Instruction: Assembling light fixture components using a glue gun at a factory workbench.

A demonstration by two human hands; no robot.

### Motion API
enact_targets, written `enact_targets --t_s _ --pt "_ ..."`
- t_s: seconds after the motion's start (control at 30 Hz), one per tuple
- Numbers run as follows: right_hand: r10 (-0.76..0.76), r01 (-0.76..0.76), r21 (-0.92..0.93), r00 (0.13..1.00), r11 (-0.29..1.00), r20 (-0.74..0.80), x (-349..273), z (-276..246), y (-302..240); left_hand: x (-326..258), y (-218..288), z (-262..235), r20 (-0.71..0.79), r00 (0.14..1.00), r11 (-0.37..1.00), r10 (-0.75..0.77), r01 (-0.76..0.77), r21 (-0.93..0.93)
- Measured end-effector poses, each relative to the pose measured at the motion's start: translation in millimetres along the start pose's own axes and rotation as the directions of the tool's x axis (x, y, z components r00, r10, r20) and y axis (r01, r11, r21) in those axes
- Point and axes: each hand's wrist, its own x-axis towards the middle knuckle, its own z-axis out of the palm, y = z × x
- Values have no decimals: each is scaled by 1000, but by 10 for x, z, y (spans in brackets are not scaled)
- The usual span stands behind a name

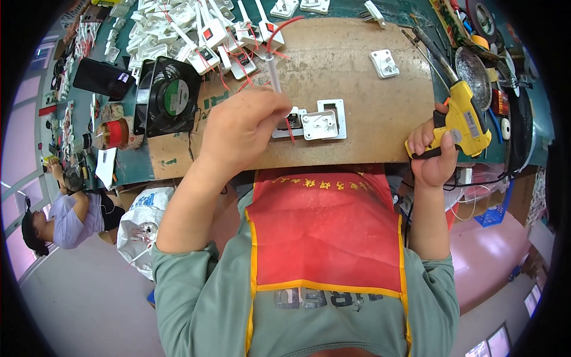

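My left hand (241, 128) is closed in a pinch round a white plastic stem (273, 74) with red wires at both ends. It holds the stem over a white fixture (341, 116) at the board's near edge. In the fixture lies a square white plug plate (319, 125); beside it a small dark part shows next to my fingertips, partly hidden. On the right, my right hand (433, 146) grips the handle of a yellow soldering gun (468, 122). The gun's metal barrel points up and away, apart from the plate.
White switch pieces with red wires (208, 35) lie heaped at the far left. Left of the board (369, 89) are a black fan (169, 98) and a phone (102, 78). Another plug plate (384, 63) lies farther right. A metal dish (473, 71) stands behind the gun. A co-worker (71, 220) sits left.
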Motion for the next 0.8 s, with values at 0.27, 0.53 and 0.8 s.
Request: enact_targets --t_s 0.27,0.53,0.8 --pt "5 -5 1 1000 1000 -18 -6 -13 11 -19 -4 53 -128 983 988 128 -115 105" --pt "25 -25 -5 999 1000 -25 -1 -6 -11 -384 -79 175 120 919 849 376 -393 352" --pt "16 -15 -6 996 1000 87 -12 -99 15 -308 -83 205 72 916 877 395 -400 265"
